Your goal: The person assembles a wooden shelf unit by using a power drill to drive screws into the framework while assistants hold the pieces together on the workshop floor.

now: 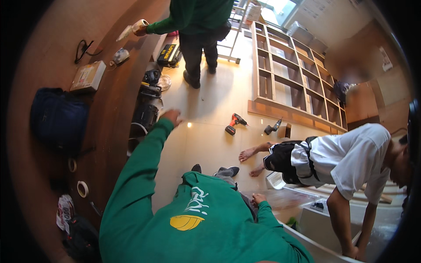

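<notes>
Left hand (172, 116) reaches out over the floor (206, 144) toward black tools (147, 111), fingers loosely curled, empty. Right hand (258, 199) near the knee, grip unclear.

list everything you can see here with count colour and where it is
cordless drill: 1, red and black, on the pale floor, centre
second power tool: 1, dark, on the floor right of the drill
shelf frame: 1, wooden, lying flat on the floor, upper right
tool case: 1, black and yellow, by the bench edge, top
backpack: 1, dark blue, on the brown bench, left
flat box: 1, tan, on the bench above the backpack
tape rolls: 2, pale, on the bench, lower left
standing person: 1, green top, top centre
kneeling person: 1, white shirt, barefoot, right
left hand: 1, green sleeve, stretched toward the bench edge, holding nothing
right hand: 1, green sleeve, low by the knee, grip unclear
</notes>
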`<action>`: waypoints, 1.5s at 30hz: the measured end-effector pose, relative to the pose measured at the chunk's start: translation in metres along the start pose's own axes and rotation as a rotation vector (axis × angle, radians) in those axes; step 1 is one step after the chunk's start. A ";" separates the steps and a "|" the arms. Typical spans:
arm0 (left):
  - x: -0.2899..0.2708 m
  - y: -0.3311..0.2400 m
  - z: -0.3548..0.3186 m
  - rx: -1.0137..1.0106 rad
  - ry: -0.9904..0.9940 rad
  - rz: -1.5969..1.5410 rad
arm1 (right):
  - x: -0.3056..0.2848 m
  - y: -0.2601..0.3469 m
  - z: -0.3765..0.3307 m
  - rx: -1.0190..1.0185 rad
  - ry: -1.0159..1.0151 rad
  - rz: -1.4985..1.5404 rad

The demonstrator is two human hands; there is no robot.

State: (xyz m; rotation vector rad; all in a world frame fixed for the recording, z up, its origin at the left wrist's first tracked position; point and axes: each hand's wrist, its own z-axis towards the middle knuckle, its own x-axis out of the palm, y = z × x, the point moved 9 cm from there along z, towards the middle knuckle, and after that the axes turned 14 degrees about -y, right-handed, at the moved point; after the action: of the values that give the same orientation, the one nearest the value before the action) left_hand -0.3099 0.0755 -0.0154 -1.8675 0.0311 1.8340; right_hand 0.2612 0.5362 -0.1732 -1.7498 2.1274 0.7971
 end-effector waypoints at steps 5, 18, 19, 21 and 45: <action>-0.100 -0.197 0.113 0.238 -0.569 -0.469 | -0.024 -0.072 -0.020 0.091 -0.057 0.072; 0.299 -0.232 -0.232 0.573 1.325 -0.104 | -0.024 -0.098 -0.075 0.093 -0.173 0.288; 0.357 -0.207 -0.254 0.620 1.284 -0.238 | -0.032 -0.103 -0.065 0.079 -0.151 0.221; 0.343 -0.202 -0.258 0.322 1.364 -0.319 | -0.020 -0.142 -0.052 0.155 -0.087 0.130; 0.309 -0.339 -0.179 0.346 1.262 -0.434 | -0.094 0.023 0.087 -0.087 0.031 0.171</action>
State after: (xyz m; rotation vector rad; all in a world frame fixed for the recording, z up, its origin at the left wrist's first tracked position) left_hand 0.0057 0.4055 -0.1982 -2.2041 0.3222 0.1679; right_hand 0.2494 0.6649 -0.1879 -1.6479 2.3199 0.9247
